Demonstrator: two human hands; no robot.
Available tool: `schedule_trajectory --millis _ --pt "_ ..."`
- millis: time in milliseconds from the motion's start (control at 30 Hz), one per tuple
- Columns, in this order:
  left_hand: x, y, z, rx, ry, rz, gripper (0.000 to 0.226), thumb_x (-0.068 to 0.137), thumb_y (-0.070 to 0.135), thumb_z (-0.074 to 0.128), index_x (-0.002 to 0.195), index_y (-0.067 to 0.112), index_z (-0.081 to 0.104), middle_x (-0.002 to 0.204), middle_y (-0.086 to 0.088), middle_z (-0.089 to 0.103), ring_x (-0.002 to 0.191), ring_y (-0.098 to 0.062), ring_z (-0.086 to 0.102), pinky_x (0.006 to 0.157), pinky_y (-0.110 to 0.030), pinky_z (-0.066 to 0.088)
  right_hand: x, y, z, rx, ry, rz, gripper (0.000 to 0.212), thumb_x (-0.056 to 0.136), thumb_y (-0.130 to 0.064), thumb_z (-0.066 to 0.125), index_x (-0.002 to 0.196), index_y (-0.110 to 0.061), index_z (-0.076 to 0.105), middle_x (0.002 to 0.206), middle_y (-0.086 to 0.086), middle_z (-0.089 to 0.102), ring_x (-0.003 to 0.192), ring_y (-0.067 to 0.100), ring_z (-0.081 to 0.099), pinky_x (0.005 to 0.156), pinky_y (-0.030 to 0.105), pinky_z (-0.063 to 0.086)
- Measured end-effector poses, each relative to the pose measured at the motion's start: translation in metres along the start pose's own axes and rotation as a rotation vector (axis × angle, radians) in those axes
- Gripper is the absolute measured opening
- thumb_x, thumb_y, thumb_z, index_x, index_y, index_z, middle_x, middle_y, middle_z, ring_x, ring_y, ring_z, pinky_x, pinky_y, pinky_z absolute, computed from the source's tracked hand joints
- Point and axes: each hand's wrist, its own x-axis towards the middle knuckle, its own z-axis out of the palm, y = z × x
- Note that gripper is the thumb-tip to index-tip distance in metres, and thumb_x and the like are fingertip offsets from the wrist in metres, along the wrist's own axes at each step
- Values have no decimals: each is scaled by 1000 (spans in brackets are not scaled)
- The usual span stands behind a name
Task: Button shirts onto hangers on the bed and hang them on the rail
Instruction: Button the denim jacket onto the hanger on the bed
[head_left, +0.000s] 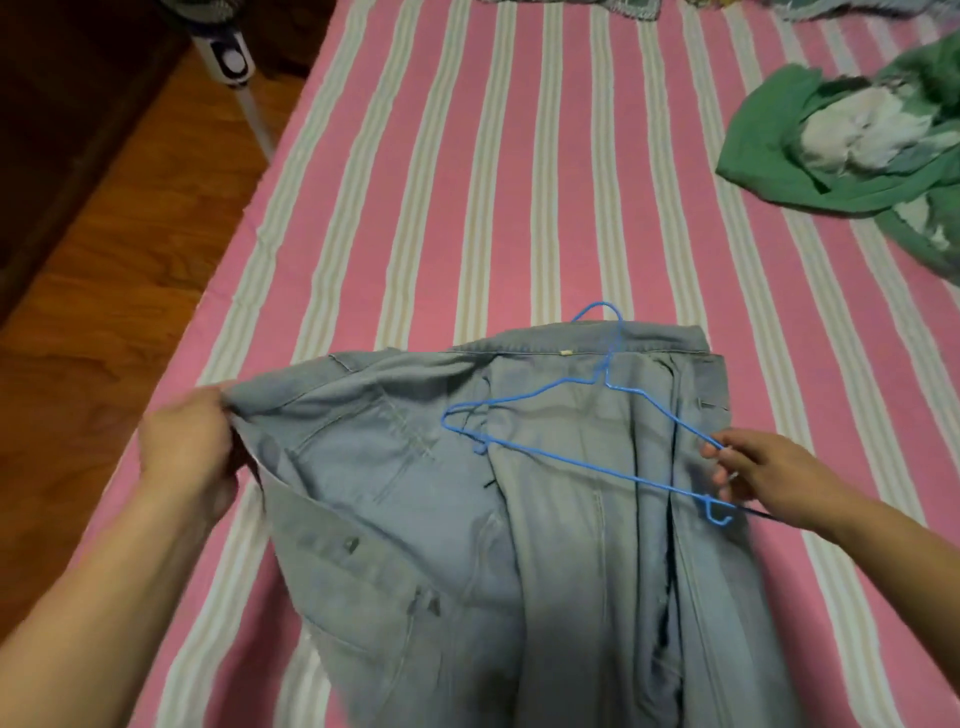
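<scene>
Head view. Grey-blue shirt (519, 519) lies opened on the pink striped bed (441, 182), spread between the two hands. Left hand (187, 452) grips the shirt's left front edge, fingers curled round the cloth and lifting it. Right hand (763, 473) pinches the right end of the blue wire hanger (587, 441), which rests on the shirt, hook past the collar. Green garment (841, 140) lies well beyond the right hand. Fan stand (234, 57) on the floor beyond the left hand.
</scene>
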Motion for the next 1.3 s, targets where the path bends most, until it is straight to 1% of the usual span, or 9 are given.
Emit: schedule_trajectory --millis 133,300,400,567,767,967,1033,1167,1300 --pt "-76 2 15 461 -713 -147 25 86 6 54 101 -15 58 70 -15 46 50 -15 36 48 -23 23 19 -6 15 -199 27 -48 24 105 -2 45 91 -10 63 71 7 60 46 1 56 44 11 41" --pt "-171 -68 56 1085 -1404 -179 44 86 13 50 128 23 56 85 -4 70 70 -20 67 65 -29 53 48 -7 50 -351 55 -53 17 96 -7 60 108 -17 67 109 12 72 102 30 65 81 31 47" --pt "-152 -95 73 1031 -1252 -21 48 97 20 55 143 32 51 103 3 75 81 -9 66 75 -21 50 57 -11 63 -358 85 -61 37 92 -15 66 129 -15 63 121 13 69 112 32 63 98 39 49" --pt "-59 -126 40 946 -364 161 12 98 15 58 102 24 65 100 4 70 92 -19 63 77 -31 44 79 -30 83 -397 85 -78 49 91 -29 66 138 -24 57 123 4 68 117 31 62 103 45 47" --pt "-51 -148 -12 661 -750 -449 27 95 24 72 116 9 67 99 -11 78 92 -29 75 94 -47 56 116 -63 116 -232 141 -195 30 99 -21 60 128 -16 67 121 14 70 114 35 63 97 38 48" --pt "-91 -110 7 304 -663 -262 29 93 28 74 115 12 64 95 -14 77 86 -35 74 85 -50 58 145 -101 96 -246 384 -207 26 101 -22 58 120 -11 72 115 20 71 111 37 63 83 36 44" --pt "-111 -100 12 205 -821 -270 38 96 26 69 132 21 57 97 -3 75 84 -23 73 73 -34 56 145 -106 102 -339 299 -176 35 101 -29 55 131 -14 65 130 19 65 124 36 56 101 38 41" --pt "-131 -124 15 568 -1299 -251 53 96 14 62 145 30 52 147 19 52 132 6 48 109 -14 37 101 -114 143 -334 188 -200 61 96 -48 53 145 -12 51 145 20 51 133 36 47 111 40 34" --pt "-118 -137 11 503 -968 -220 50 90 -11 43 112 20 75 105 12 76 104 -8 69 86 -21 54 43 -80 200 -299 -82 33 79 85 -54 71 144 -8 44 143 16 52 128 34 54 105 39 44"
